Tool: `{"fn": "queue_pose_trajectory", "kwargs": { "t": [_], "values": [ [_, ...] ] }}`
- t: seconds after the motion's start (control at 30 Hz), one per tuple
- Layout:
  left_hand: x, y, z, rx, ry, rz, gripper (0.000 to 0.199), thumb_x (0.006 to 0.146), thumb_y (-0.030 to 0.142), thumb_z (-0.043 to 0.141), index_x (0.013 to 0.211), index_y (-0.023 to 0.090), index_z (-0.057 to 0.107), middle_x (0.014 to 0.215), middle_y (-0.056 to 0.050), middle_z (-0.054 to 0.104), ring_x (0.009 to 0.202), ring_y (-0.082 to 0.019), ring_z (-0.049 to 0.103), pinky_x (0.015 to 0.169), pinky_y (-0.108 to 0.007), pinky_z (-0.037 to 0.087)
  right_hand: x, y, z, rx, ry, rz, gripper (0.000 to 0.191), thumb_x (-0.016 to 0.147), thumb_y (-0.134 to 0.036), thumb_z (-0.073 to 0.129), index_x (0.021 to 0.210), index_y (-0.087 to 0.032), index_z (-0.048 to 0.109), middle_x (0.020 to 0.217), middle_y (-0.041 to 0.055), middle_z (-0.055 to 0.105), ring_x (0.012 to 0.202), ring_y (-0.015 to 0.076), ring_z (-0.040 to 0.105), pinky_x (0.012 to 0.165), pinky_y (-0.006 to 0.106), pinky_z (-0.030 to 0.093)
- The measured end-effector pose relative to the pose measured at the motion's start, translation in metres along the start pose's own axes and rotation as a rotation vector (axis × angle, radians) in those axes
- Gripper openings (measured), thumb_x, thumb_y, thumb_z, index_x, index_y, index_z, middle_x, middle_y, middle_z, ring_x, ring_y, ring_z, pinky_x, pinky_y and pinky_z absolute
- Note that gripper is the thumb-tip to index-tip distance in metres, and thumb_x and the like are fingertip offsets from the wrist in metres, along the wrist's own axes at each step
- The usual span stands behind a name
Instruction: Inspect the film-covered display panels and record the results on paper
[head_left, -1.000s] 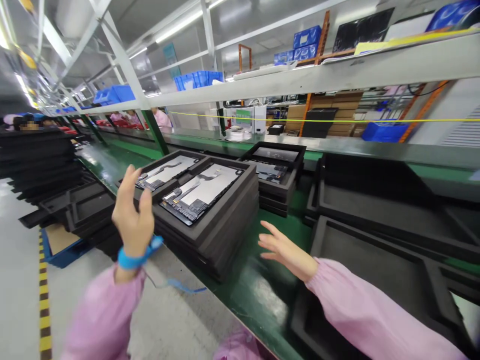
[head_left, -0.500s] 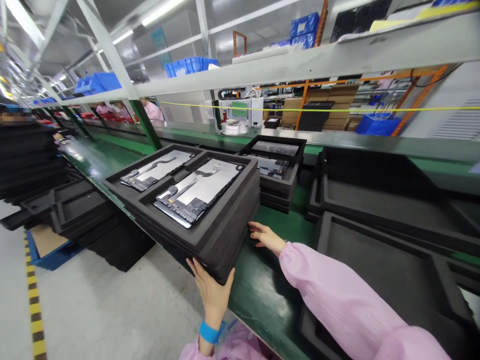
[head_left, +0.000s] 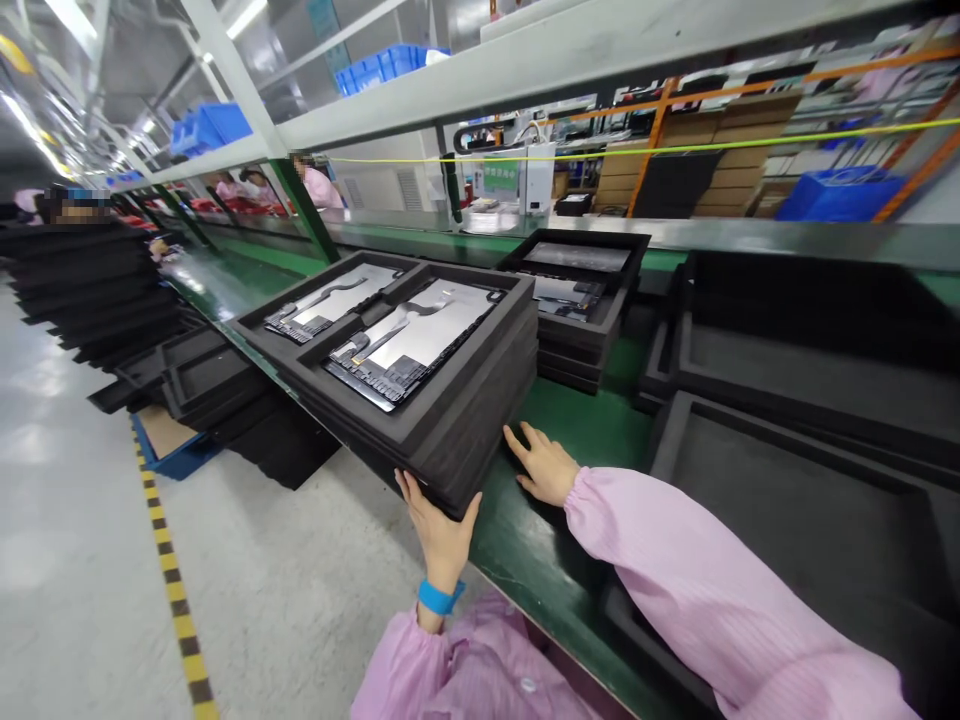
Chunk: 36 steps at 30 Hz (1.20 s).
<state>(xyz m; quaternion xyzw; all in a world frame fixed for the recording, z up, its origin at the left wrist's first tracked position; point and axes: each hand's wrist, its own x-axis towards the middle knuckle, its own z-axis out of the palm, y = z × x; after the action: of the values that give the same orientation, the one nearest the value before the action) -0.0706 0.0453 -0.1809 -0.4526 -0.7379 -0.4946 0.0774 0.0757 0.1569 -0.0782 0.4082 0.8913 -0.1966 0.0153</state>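
Note:
A stack of black foam trays (head_left: 480,400) stands tilted at the green bench's edge. Two flat display panels with ribbon cables lie in its top tray, a left panel (head_left: 337,300) and a right panel (head_left: 431,335). My left hand (head_left: 441,535), with a blue wristband, grips the near lower corner of this stack, thumb on one side and fingers on the other. Beside the stack's right side, my right hand (head_left: 546,465) is held low over the bench with its fingers spread. Its fingertips are close to the lowest trays; whether they touch, I cannot tell.
Behind stands a second tray stack (head_left: 577,340) with panels on top. Large black foam trays (head_left: 795,500) lie to the right on the green bench (head_left: 517,575). More black trays (head_left: 247,410) are piled at the left, near a person. A white shelf beam (head_left: 480,80) crosses above.
The view has shifted, with the bench scene sliding right and up. My left hand keeps its hold on the tray stack's corner. My right hand's fingers have spread slightly more.

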Motion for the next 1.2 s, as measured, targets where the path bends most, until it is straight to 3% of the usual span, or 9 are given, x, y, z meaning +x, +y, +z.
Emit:
{"fn": "queue_pose_trajectory", "kwargs": {
  "t": [0.13, 0.23, 0.47, 0.73, 0.97, 1.07, 1.2],
  "values": [
    [-0.001, -0.005, 0.003, -0.013, 0.019, 0.017, 0.104, 0.079, 0.046, 0.069, 0.149, 0.010, 0.000, 0.151, -0.025, 0.008, 0.140, -0.035, 0.010, 0.113, -0.052, 0.016, -0.004, -0.004, -0.002, -0.176, 0.041, -0.061, 0.076, 0.077, -0.010, 0.062, 0.145, -0.006, 0.030, 0.153, 0.0205, -0.005, 0.142, 0.0354, 0.003, 0.103, 0.052, 0.033],
    [-0.002, -0.006, 0.004, -0.013, 0.021, 0.022, 0.104, 0.079, 0.046, 0.068, 0.148, 0.009, 0.000, 0.151, -0.026, 0.009, 0.140, -0.035, 0.010, 0.113, -0.053, 0.016, -0.006, -0.007, 0.001, -0.271, 0.038, -0.102, 0.083, 0.075, -0.017, 0.068, 0.146, -0.003, 0.026, 0.152, 0.0183, -0.012, 0.143, 0.0324, 0.000, 0.103, 0.048, 0.035],
    [-0.001, -0.006, 0.004, 0.000, 0.014, 0.029, 0.103, 0.081, 0.048, 0.067, 0.148, 0.008, 0.000, 0.150, -0.027, 0.009, 0.140, -0.035, 0.010, 0.113, -0.054, 0.015, -0.004, -0.004, 0.011, -0.342, 0.029, -0.112, 0.084, 0.075, -0.019, 0.067, 0.146, -0.003, 0.025, 0.152, 0.0193, -0.011, 0.136, 0.0349, 0.028, 0.097, 0.044, 0.042],
    [-0.002, -0.007, 0.003, 0.013, 0.006, 0.022, 0.103, 0.081, 0.051, 0.065, 0.148, 0.006, 0.001, 0.150, -0.028, 0.010, 0.140, -0.036, 0.010, 0.113, -0.054, 0.016, -0.002, -0.002, 0.014, -0.304, 0.053, -0.148, 0.076, 0.077, -0.017, 0.063, 0.143, -0.002, 0.029, 0.152, 0.0225, -0.006, 0.130, 0.0318, 0.037, 0.096, 0.041, 0.045],
    [-0.002, -0.005, 0.003, 0.020, -0.005, -0.001, 0.103, 0.081, 0.051, 0.065, 0.148, 0.007, 0.000, 0.150, -0.027, 0.009, 0.140, -0.036, 0.011, 0.112, -0.055, 0.018, -0.001, -0.005, 0.005, -0.116, 0.175, -0.193, 0.056, 0.080, -0.011, 0.051, 0.135, -0.007, 0.039, 0.151, 0.0244, 0.017, 0.112, 0.0281, 0.055, 0.092, 0.040, 0.047],
    [-0.003, -0.006, 0.004, 0.020, -0.007, -0.010, 0.103, 0.081, 0.051, 0.065, 0.148, 0.007, 0.000, 0.150, -0.027, 0.009, 0.140, -0.037, 0.012, 0.112, -0.056, 0.019, -0.001, -0.006, 0.002, -0.098, 0.200, -0.207, 0.061, 0.084, -0.012, 0.046, 0.142, -0.006, 0.029, 0.149, 0.0246, 0.023, 0.114, 0.0262, 0.055, 0.095, 0.037, 0.045],
    [-0.002, -0.005, 0.003, 0.021, -0.013, -0.013, 0.104, 0.081, 0.052, 0.064, 0.148, 0.005, 0.000, 0.150, -0.028, 0.010, 0.140, -0.036, 0.010, 0.113, -0.054, 0.017, -0.003, -0.007, 0.001, -0.139, 0.179, -0.205, 0.077, 0.085, -0.012, 0.046, 0.151, -0.015, 0.006, 0.150, 0.0254, 0.018, 0.104, 0.0267, 0.062, 0.091, 0.039, 0.048]
  ]
}}
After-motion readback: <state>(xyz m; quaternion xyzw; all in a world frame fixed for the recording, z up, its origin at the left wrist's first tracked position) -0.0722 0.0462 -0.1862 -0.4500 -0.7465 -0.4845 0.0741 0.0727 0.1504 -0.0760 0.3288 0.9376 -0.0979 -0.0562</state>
